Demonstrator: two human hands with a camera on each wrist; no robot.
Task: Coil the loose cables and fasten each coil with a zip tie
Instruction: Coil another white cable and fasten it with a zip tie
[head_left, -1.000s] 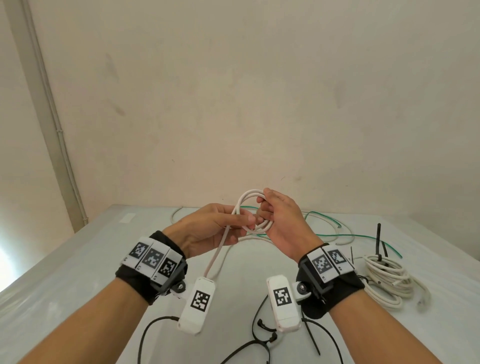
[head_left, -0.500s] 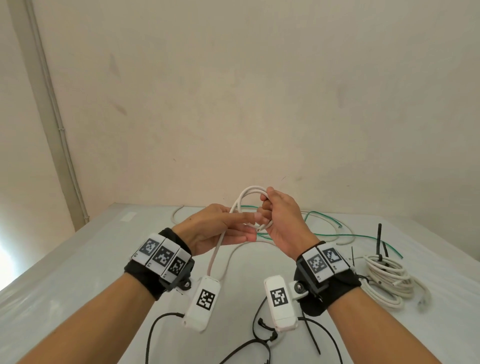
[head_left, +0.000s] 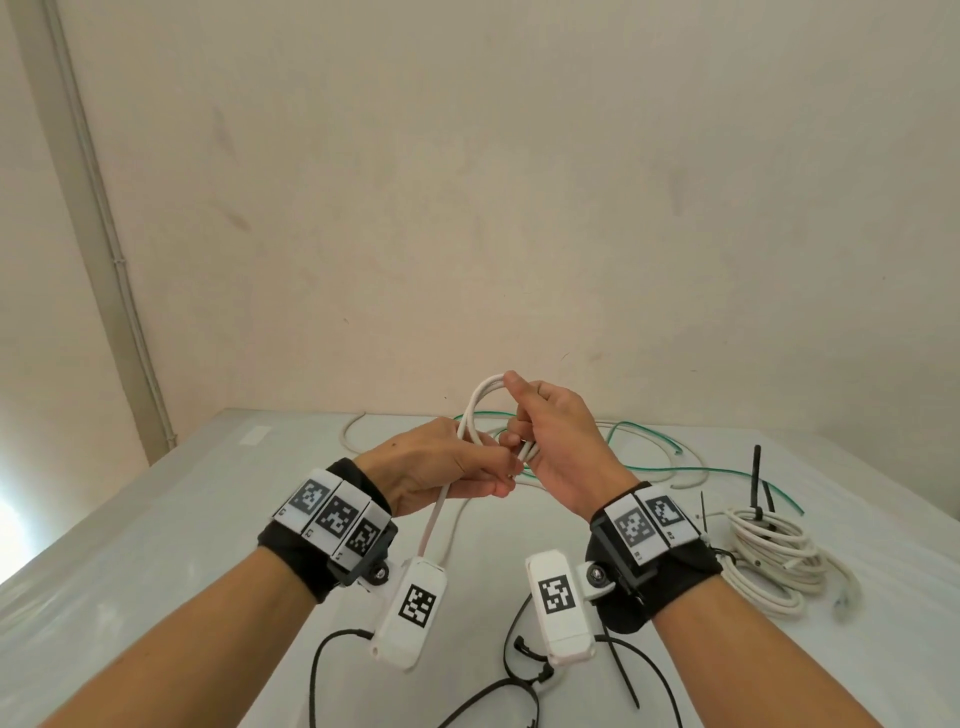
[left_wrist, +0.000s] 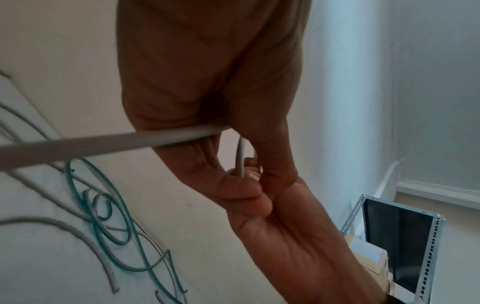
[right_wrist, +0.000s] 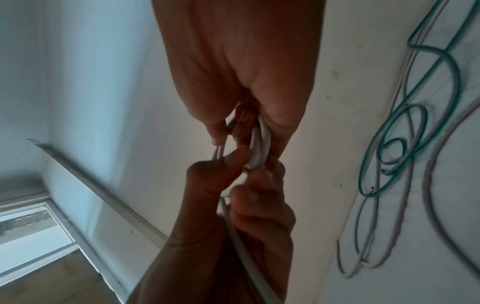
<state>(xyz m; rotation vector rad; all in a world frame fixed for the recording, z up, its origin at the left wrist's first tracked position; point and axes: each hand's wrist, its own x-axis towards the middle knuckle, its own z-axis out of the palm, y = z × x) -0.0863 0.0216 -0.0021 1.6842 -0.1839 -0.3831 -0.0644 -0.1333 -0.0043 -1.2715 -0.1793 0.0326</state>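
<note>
Above the table (head_left: 156, 545), both hands pinch a small white cable (head_left: 480, 402) coil, left hand (head_left: 441, 467) & right hand (head_left: 558, 441) fingers curled round it; one tied coil (head_left: 769, 561) done, green cable (head_left: 649, 452) & others left, zip ties (head_left: 623, 675) waiting.

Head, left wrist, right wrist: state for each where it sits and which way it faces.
Head: worn on the head, facing forward and down at the table; both forearms, left hand, right hand show.
Left wrist: looks along the left hand at its fingers gripping the white cable.
Right wrist: looks along the right hand; its fingers hold the coil.
All share the green cable.
</note>
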